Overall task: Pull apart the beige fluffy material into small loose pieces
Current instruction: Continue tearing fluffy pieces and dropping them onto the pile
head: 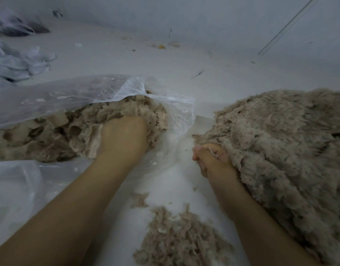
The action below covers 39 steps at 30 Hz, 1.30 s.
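Left hand: we see it plunged into the bag, fingers buried in the fluff inside; whether that grip is clamped we cannot tell.
Right hand: right of the bag, fingers curled together, touching the big heap; a few strands lie across the knuckles.
Fluff: lumps in the bag, a big heap to its right, a loose pile below the bag, between our forearms.
Surface: white, with scattered scraps beyond the bag.
Writing: none readable.
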Available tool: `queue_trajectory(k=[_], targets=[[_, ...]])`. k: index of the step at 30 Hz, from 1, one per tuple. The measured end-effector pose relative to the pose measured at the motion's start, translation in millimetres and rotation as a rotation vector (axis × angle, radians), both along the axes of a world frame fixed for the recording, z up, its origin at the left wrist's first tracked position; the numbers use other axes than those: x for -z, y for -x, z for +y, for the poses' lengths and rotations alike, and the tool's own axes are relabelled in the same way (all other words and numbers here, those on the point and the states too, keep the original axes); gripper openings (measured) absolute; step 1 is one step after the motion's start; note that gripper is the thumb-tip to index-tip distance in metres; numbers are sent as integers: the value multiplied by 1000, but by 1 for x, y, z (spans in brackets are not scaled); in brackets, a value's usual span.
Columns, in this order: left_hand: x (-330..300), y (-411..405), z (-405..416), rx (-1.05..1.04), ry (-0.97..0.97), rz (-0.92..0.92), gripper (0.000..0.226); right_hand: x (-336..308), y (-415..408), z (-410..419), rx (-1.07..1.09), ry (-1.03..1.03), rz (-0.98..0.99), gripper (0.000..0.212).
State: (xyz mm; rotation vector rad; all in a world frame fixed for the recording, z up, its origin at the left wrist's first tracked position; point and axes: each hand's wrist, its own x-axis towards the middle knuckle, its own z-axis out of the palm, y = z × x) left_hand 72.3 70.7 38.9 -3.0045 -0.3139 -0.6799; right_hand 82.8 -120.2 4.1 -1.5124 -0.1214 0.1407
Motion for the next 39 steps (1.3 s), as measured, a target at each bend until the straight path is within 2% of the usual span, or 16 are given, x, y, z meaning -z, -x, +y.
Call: queue_trajectory(k=[2,5,8,10,12,14,19,20,22,23,26,28,35,39], targets=[[1,-1,-1,-54,-56,90,26,0,2,0,4,-10,5,35],[-3,2,-8,-32,-34,35,10,1,2,-1,36,-14,17,35],[-11,6,-17,56,-7,-134,17,-1,3,-2,59,-36,6,37],[-16,7,-25,111,-16,-174,19,-2,4,-2,59,-58,2,37],[-11,5,-39,174,-38,-106,20,-2,5,-2,59,-66,0,37],[-3,-2,-57,268,-9,13,4,-3,4,-1,55,-65,-25,36],[11,-29,-85,479,227,271,29,0,0,-3,43,-79,-82,41],[13,-35,-86,500,254,302,30,2,-1,-4,52,-63,-92,41],[16,-42,-88,518,260,333,16,4,-2,-5,65,-42,-110,41],[16,-43,-89,521,262,334,5,4,-3,-4,69,-48,-114,42],[16,-41,-91,559,328,274,32,3,-3,-3,83,-78,-101,44],[15,-34,-90,556,345,241,38,3,-3,-3,105,-62,-108,45],[16,-7,-73,538,367,276,10,1,-6,-1,212,-54,-50,41],[11,15,-55,507,434,188,16,-1,-3,0,185,-30,-60,29]])
